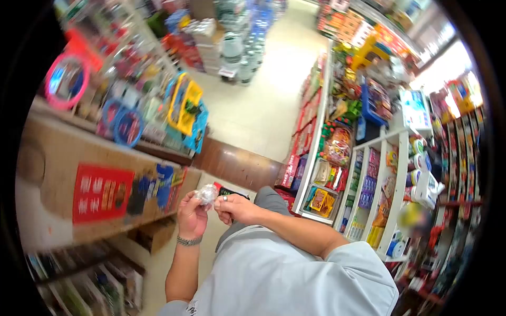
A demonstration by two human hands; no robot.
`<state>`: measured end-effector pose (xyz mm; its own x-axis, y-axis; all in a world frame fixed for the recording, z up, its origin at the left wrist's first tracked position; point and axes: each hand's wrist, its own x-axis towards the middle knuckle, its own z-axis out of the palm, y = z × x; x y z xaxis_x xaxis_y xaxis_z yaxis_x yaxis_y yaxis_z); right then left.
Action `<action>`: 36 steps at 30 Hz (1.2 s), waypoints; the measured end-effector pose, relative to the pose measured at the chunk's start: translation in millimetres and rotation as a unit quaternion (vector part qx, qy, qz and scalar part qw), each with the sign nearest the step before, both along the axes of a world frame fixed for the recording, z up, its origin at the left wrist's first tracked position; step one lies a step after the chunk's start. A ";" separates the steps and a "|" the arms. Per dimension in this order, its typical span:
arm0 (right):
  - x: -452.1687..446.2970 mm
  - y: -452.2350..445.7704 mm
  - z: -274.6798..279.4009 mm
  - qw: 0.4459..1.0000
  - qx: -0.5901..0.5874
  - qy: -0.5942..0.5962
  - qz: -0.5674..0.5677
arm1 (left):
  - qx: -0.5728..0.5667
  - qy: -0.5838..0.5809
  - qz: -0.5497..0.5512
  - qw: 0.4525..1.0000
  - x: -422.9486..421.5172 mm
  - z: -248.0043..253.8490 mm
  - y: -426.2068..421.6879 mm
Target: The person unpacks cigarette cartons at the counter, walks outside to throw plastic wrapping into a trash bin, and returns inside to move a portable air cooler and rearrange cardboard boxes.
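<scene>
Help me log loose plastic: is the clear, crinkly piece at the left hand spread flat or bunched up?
Bunched up. The clear, crinkly plastic is a small crumpled wad at the fingertips of the left hand.

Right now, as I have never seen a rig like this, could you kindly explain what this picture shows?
There is no machine here: a person works with bare hands, and the one picture comes from a camera on their head, looking down. The left hand holds crinkled clear plastic. The right hand, fingers curled, is close beside it; whether it grips anything is unclear. To the left, a brown surface bears a red label; to the right, white shelving holds packaged goods.
</scene>
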<state>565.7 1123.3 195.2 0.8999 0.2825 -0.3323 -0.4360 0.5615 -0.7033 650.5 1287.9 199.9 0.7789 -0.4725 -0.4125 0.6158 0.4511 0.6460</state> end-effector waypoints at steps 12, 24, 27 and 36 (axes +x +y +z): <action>118.7 -253.9 11.1 0.876 -0.327 -0.350 0.053 | -0.159 0.033 -0.503 0.849 169.4 -8.0 -224.0; 295.0 -535.8 -46.7 0.744 -0.629 -0.136 -0.178 | 0.320 -0.566 -0.350 0.675 348.9 -53.7 -574.5; 352.4 -599.4 -90.7 0.771 -0.536 -0.013 -0.345 | 0.259 -0.545 -0.190 0.774 393.8 -105.0 -680.3; 490.6 -857.2 -137.0 0.921 -0.141 -0.010 -0.364 | 0.001 -0.042 -0.413 0.910 584.4 -141.2 -958.6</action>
